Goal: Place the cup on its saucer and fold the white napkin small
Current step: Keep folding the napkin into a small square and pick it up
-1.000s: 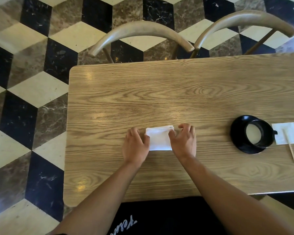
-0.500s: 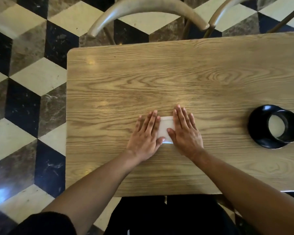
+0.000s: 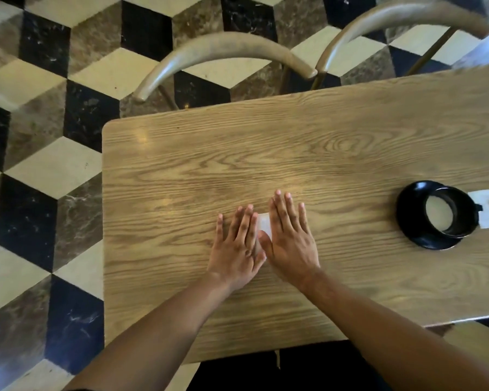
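From the head camera, I am pressing both hands flat on the wooden counter [image 3: 322, 153], palms down and fingers stretched out straight. My left hand [image 3: 237, 244] and my right hand [image 3: 290, 238] are lying side by side, their thumbs meeting. Neither is gripping anything; they are spread wide open and bearing down on the white napkin [image 3: 264, 224], which is lying folded small beneath them. Only a narrow strip of it is showing in the gap between my index fingers; the rest is hidden under my palms.

Well off to the right of my right hand, the black cup [image 3: 450, 211] is sitting on its black saucer [image 3: 412, 221], toward the saucer's right side. Just beyond the cup, at the frame's edge, a second white napkin [image 3: 486, 206] is lying flat on the counter.

Ahead of my fingertips, past the far edge of the counter, two curved wooden chair backs [image 3: 223, 49] are standing over a tiled floor [image 3: 40, 136] of black, cream and brown blocks.
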Available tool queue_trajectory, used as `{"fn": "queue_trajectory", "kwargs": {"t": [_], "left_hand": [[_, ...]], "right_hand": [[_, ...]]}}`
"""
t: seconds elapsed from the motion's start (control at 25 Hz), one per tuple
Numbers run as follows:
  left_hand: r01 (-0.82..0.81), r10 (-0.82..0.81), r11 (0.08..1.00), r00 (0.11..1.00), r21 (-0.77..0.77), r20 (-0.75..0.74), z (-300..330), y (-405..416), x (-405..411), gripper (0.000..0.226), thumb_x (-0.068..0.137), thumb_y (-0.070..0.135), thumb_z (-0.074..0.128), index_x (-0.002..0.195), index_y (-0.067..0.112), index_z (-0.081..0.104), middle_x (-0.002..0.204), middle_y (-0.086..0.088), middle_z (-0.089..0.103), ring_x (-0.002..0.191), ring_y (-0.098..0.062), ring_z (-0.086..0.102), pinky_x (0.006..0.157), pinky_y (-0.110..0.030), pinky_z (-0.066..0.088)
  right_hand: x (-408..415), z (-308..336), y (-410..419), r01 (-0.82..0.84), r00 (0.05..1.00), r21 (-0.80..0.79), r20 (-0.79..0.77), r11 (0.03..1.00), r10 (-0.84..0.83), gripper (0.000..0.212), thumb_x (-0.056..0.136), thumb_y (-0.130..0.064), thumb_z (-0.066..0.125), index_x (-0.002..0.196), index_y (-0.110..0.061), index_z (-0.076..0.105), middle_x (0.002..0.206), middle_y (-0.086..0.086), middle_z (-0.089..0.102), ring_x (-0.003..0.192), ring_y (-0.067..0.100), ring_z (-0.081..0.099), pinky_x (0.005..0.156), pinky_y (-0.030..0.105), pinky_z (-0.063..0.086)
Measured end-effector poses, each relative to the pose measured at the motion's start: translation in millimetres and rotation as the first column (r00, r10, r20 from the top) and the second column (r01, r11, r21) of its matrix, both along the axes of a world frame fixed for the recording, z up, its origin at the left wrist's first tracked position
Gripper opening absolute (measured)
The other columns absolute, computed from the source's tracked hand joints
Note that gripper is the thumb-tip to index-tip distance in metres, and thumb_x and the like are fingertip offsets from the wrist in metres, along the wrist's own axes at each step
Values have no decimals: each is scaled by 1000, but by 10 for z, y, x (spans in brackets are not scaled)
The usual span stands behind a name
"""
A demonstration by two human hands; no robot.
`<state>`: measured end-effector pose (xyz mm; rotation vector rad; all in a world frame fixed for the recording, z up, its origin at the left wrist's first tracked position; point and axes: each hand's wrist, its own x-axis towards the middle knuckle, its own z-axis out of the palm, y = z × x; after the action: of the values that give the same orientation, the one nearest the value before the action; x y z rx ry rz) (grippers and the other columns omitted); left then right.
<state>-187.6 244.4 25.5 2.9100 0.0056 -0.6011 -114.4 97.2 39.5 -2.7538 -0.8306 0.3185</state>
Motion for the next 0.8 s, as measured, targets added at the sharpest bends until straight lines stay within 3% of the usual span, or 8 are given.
{"fn": "queue_trajectory", "kwargs": {"t": [0.16, 0.32, 0.44, 0.56, 0.68, 0.8], "left_hand": [[11, -8, 999, 998, 38, -63, 68, -14, 29, 88, 93, 60, 12, 157, 13, -27, 168, -7, -28, 155, -28, -26, 124, -62, -7], [42, -39, 999, 995, 24, -96, 72, 29, 39, 88, 88, 64, 0, 153, 13, -34, 166, -5, -32, 154, -26, -30, 124, -62, -7], [108, -108, 994, 994, 6, 15, 10, 242, -51, 98, 95, 73, 16, 159, 7, -19, 170, -11, -21, 157, -25, -20, 127, -58, 1], [44, -40, 999, 992, -27, 119, -52, 390, -201, 101, 95, 73, 33, 161, 0, 9, 171, -17, 2, 160, -28, 1, 128, -52, 15], [-24, 22, 1000, 992, 10, 127, -84, 468, -371, 101, 92, 72, 40, 161, 2, 14, 172, -15, 4, 160, -27, 1, 127, -58, 11], [-33, 24, 998, 982, 50, 185, -114, 560, -511, 96, 90, 68, 45, 160, 5, 23, 171, -14, 13, 159, -27, 11, 123, -64, 17]], "right_hand": [[-51, -100, 179, -61, 998, -43, -18, 997, 60, 75, 102, -52, 29, 160, -6, 19, 170, 13, 13, 158, 23, 2, 126, 42, 0], [-12, -208, 169, -56, 997, -89, -50, 994, 51, 78, 103, -56, 24, 162, -6, 12, 171, 10, 5, 158, 20, -4, 127, 42, -4], [-49, -161, 182, -76, 997, -80, -36, 994, 73, 80, 103, -58, 19, 161, -4, 11, 171, 12, 4, 158, 21, -6, 126, 39, -9], [-12, -125, 260, -57, 998, -41, 4, 998, 57, 79, 102, -56, 23, 159, -1, 22, 169, 15, 14, 158, 24, 3, 127, 41, -4], [49, -166, 345, -120, 992, -67, 35, 990, 123, 75, 103, -54, 32, 159, -6, 24, 169, 13, 17, 158, 26, 5, 128, 46, 1], [114, -231, 321, -157, 987, -118, 23, 981, 161, 73, 103, -54, 33, 161, -11, 22, 171, 10, 13, 159, 28, 2, 128, 49, 1]]}}
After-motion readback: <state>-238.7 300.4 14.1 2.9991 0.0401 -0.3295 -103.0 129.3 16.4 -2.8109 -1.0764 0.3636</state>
